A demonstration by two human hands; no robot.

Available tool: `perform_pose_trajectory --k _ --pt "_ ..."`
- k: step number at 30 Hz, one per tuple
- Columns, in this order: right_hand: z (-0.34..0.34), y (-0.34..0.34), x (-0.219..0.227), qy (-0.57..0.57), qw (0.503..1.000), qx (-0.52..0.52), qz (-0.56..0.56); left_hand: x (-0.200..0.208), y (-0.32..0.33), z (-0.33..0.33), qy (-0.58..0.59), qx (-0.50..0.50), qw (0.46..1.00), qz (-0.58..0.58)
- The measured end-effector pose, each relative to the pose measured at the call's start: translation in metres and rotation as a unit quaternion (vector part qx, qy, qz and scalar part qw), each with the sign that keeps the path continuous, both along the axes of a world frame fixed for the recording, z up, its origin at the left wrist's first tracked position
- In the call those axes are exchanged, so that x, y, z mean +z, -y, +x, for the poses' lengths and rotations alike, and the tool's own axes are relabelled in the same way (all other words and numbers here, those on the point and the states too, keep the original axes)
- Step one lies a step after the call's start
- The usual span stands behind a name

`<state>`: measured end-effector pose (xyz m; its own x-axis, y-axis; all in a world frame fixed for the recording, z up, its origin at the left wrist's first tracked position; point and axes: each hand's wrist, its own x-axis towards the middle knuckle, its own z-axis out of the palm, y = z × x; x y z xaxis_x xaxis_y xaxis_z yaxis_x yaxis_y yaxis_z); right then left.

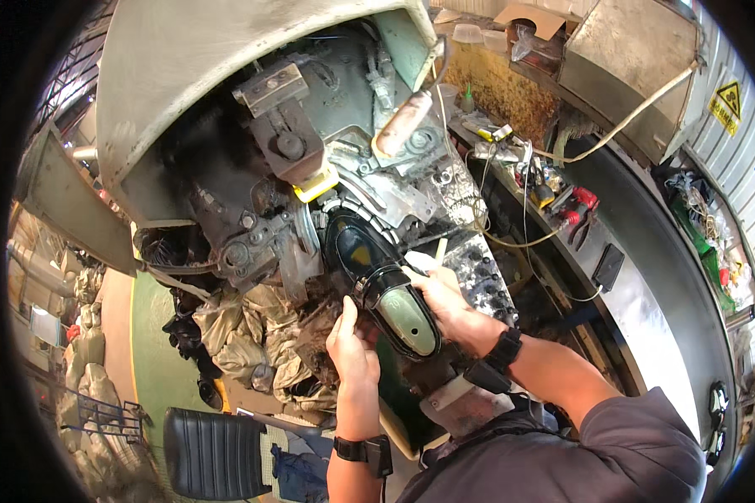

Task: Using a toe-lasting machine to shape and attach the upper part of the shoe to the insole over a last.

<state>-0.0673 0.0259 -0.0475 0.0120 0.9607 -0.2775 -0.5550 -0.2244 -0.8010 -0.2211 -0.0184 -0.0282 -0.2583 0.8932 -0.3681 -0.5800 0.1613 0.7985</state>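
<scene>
A glossy black strapped shoe (350,241) sits on a pale green shoe last (404,312), whose top with a small round hole shows at the heel end. Its toe points up into the clamping parts of a large machine (281,138). My right hand (446,303) grips the shoe's right side by the strap, thumb on top and other fingers mostly hidden. On the left side, my left hand (354,350) is held close to the heel with its thumb raised and fingers loosely apart. Whether those fingertips touch the shoe, I cannot tell.
Right of the machine runs a metal bench (637,323) with a red tool (580,205), cables and a dark phone-like device (608,268). A black padded chair (214,453) stands at lower left. Crumpled beige sacks (243,339) lie beneath the machine's left side.
</scene>
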Motion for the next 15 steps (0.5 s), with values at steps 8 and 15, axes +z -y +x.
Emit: perform_pose_trajectory --k 8,15 --pt "-0.017 -0.039 -0.004 0.01 0.999 -0.048 -0.013 -0.03 -0.045 -0.02 0.04 -0.01 0.999 -0.008" --pt "-0.018 -0.05 -0.009 0.111 0.992 -0.058 0.017 -0.029 -0.057 -0.016 0.058 -0.01 0.998 -0.022"
